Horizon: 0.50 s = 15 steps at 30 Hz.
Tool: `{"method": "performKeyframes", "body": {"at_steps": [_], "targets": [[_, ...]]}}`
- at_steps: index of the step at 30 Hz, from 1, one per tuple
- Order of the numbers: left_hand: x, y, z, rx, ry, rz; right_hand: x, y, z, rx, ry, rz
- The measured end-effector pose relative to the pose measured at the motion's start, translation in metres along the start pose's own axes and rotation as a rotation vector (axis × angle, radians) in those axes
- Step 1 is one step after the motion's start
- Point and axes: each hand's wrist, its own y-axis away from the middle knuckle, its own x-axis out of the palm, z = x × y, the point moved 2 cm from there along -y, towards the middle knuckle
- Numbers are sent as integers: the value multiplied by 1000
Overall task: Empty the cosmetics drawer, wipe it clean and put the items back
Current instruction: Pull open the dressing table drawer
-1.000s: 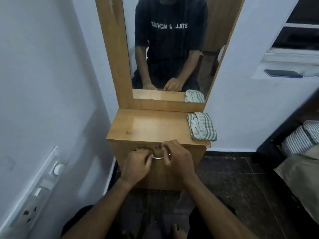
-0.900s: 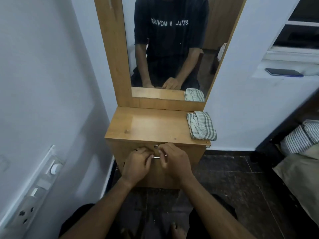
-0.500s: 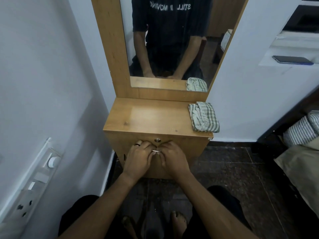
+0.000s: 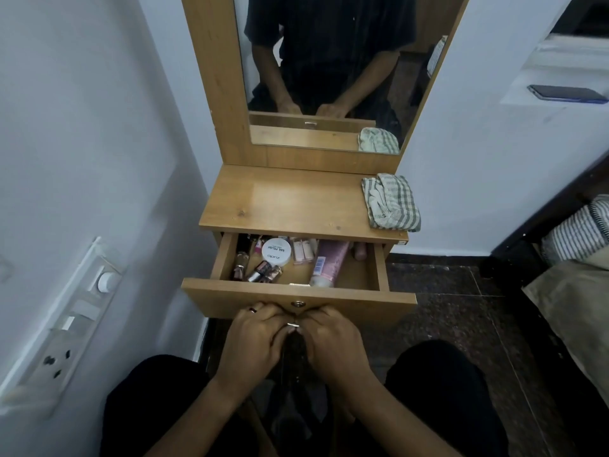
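- Drawer [image 4: 298, 293] of the wooden dressing unit [image 4: 290, 199] sits part-way out, front panel just ahead of both hands.
- Left hand [image 4: 253, 341] and right hand [image 4: 333, 344] both have fingers curled tight on the metal handle [image 4: 292, 324], touching at the middle, just under the keyhole [image 4: 297, 304].
- Contents: white nail polish remover tub [image 4: 276, 252], nail polish bottles [image 4: 263, 270] lying loose, pink tube [image 4: 329, 262], small boxed items [image 4: 303, 250].
- Handling guess: all light. Bottles look like glass, so fragile and prone to roll; pinch them by the cap or body, 1 or 2 at a time. Tube is soft, grab mid-body. Tub is rigid, grip it across the lid.
- Striped cloth [image 4: 390, 202] sits folded on top at the right, soft, ready for wiping.
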Motion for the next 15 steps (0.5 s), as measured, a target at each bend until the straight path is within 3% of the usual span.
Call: {"method": "performKeyframes", "body": {"at_steps": [15], "targets": [[-18, 66, -31, -37, -52, 134, -14, 62, 40, 0, 104, 158]]}}
